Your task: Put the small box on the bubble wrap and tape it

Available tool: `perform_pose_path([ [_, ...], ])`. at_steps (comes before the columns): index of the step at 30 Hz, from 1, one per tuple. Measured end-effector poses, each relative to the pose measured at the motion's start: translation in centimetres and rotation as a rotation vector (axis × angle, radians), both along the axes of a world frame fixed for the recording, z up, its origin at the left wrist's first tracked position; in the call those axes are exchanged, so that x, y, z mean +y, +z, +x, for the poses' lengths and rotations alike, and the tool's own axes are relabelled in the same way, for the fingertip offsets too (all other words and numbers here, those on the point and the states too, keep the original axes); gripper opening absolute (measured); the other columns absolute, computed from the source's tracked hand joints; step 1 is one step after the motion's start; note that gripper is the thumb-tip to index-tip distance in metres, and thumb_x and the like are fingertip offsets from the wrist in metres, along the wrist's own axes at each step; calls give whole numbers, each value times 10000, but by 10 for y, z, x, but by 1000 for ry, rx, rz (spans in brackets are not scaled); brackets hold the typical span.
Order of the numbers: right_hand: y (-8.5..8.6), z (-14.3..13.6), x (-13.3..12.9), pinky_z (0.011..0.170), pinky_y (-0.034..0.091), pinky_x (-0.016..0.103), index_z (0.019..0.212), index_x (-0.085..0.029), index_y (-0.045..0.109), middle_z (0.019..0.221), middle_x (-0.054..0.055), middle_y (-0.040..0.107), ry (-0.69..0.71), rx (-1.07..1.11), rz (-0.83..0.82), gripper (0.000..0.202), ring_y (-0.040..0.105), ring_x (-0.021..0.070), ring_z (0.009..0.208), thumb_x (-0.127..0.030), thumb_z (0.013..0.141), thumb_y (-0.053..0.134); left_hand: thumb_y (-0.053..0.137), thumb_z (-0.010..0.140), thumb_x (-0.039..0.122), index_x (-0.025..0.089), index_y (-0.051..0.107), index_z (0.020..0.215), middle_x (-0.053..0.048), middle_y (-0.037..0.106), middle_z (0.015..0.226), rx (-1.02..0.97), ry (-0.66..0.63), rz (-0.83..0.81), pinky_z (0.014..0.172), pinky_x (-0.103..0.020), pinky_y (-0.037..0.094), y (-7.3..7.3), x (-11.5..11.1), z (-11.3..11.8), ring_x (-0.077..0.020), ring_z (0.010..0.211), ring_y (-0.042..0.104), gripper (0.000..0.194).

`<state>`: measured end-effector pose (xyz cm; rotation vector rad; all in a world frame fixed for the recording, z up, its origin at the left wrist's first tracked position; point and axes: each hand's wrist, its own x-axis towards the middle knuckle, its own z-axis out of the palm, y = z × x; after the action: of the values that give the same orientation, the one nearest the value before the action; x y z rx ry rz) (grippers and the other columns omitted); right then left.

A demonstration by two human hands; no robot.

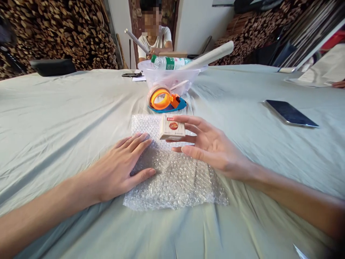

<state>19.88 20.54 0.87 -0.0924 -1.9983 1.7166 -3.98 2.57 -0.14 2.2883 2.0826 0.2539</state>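
Note:
A small cream cardboard box [174, 127] with a red label and a reddish oval picture is at my right hand [212, 147]. The index finger lies across the box's top edge, and other fingers pass behind and under it; the thumb stands apart from it. Beneath is a sheet of clear bubble wrap [172, 180], laid flat on the cloth. My left hand [124, 163] rests palm down on the wrap's left edge, fingers stretched out and thumb spread.
Beyond the wrap lies an orange and blue tape dispenser [163, 100]. Behind it, a clear plastic basin [172, 77] holds a green-labelled bottle [171, 63] and a white roll [215, 54]. A phone [291, 113] lies right. A person [156, 45] sits opposite; another hand [339, 84] shows far right.

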Motion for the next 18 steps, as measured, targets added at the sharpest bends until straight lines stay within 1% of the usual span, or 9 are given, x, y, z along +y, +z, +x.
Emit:
perform_pose_path([
  [1,0,-2,1,1161,664,436,1471,-472,702,1560,-39,718,-7,12,-53,502,790,213,1311,-321,1024,872,257,1119,847,123,438,1748,-166,372,1866,6,-1,14,1429,-655,383,-1,0,0,-382,1760,361,975],
  [3,-1,-4,2,1221,630,460,1470,-438,696,1500,-30,748,-34,30,-106,512,788,215,1315,-323,1008,885,287,1135,819,138,447,1744,-147,404,1858,17,-6,58,1430,-614,396,-4,-1,-1,-362,1752,385,928],
  [6,-1,-6,2,1314,553,513,1448,-402,708,1541,-18,734,-79,48,-106,487,753,234,1372,-335,998,882,309,1148,792,153,452,1742,-134,436,1848,27,-23,111,1432,-571,398,-7,-1,-3,-342,1744,404,885],
  [9,1,-6,0,1378,475,542,1412,-382,729,1576,-21,717,-95,68,-98,449,707,256,1445,-336,987,868,291,1148,796,153,459,1738,-140,442,1845,32,-24,104,1427,-576,402,-7,-2,-4,-350,1741,409,889],
  [12,6,-5,-3,1410,423,556,1401,-347,728,1564,-7,726,-122,83,-125,459,647,283,1528,-297,958,832,276,1146,804,154,459,1740,-143,440,1846,35,-19,99,1431,-580,393,-6,-2,-3,-346,1744,404,900],
  [16,10,-4,-5,1418,408,516,1411,-306,713,1624,-7,686,-156,121,-156,492,607,275,1565,-251,924,756,263,1136,820,150,458,1742,-149,421,1854,27,-12,67,1440,-588,377,-2,-2,-2,-355,1754,382,924],
  [18,11,-3,-5,1390,439,493,1431,-296,699,1648,-8,665,-152,131,-153,511,613,266,1551,-262,925,754,251,1132,827,141,451,1746,-157,409,1858,24,-9,39,1441,-608,371,0,-1,-2,-370,1758,369,942],
])
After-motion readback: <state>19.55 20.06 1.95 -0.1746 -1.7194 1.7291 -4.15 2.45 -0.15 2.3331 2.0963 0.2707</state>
